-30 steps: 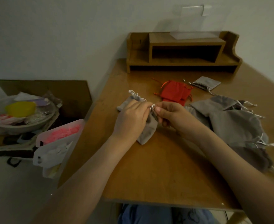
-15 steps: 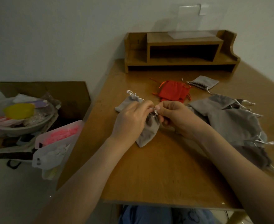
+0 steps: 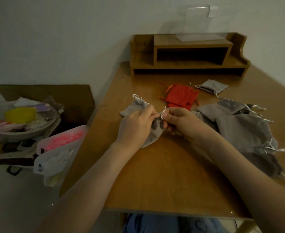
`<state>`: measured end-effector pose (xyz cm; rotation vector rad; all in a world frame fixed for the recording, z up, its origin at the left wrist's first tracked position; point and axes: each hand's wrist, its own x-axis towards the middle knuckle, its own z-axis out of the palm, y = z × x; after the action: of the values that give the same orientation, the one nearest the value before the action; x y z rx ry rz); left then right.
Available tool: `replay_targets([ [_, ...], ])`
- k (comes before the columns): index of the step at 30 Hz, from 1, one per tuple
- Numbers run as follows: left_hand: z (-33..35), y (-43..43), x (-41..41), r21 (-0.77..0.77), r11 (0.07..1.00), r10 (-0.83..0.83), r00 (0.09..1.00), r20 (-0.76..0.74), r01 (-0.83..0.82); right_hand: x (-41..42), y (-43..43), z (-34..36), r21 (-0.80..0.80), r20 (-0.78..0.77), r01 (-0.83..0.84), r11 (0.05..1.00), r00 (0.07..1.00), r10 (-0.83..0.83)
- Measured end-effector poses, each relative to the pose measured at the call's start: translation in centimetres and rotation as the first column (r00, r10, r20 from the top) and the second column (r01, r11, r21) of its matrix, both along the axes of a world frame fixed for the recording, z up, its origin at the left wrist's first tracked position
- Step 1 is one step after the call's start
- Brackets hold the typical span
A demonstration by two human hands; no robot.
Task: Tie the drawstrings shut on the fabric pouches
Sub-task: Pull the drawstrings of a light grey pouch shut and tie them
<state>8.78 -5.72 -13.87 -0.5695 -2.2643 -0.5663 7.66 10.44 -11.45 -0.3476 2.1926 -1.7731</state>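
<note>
step: tying the knot on the gray pouch (image 3: 152, 137), mid table (image 3: 163, 175) | left hand (image 3: 135, 126) and right hand (image 3: 180, 123) both pinch its white string (image 3: 163, 113) | next, I think: pull the ends apart, gently; gray pile (image 3: 242, 130) waits on the right

The small fabric pouch (image 3: 152, 137) on the honey-brown wooden table (image 3: 163, 174) is plain grey with a white drawstring cord (image 3: 162, 113), the same grey as the heap of fabric pouches (image 3: 242, 130) to the right. Behind it lie bright red fabric pouches (image 3: 178, 96) with red cords. Off to the left are a yellow lump (image 3: 20, 114) in a pale bowl (image 3: 29, 132) and pink bits (image 3: 64, 139) in a clear plastic box (image 3: 57, 158).
</note>
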Motion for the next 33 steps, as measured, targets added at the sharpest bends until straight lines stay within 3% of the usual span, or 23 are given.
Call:
replay_targets([
  [4, 0.12, 0.03, 0.25, 0.007, 1.0, 0.027, 1.0, 0.009, -0.027, 0.06, 0.02, 0.17, 0.018, 0.014, 0.055, 0.998, 0.998, -0.055],
  [12, 0.26, 0.09, 0.29, 0.205, 0.977, 0.005, 0.97, 0.244, -0.057, -0.28, 0.0, -0.06, -0.045, 0.075, 0.151, 0.987, 0.986, -0.148],
  [20, 0.81, 0.49, 0.6, 0.327, 0.93, 0.042, 0.933, 0.359, -0.168, -0.43, -0.1, -0.17, -0.05, 0.045, 0.218, 0.975, 0.975, -0.216],
  [27, 0.56, 0.6, 0.81, 0.383, 0.894, 0.083, 0.925, 0.371, -0.233, -0.65, -0.25, -0.47, -0.071, 0.001, 0.254, 0.965, 0.967, -0.255],
  [33, 0.55, 0.33, 0.44, 0.354, 0.911, 0.081, 0.931, 0.355, -0.214, -0.59, -0.15, -0.51, -0.208, 0.071, 0.185, 0.96, 0.982, -0.174],
])
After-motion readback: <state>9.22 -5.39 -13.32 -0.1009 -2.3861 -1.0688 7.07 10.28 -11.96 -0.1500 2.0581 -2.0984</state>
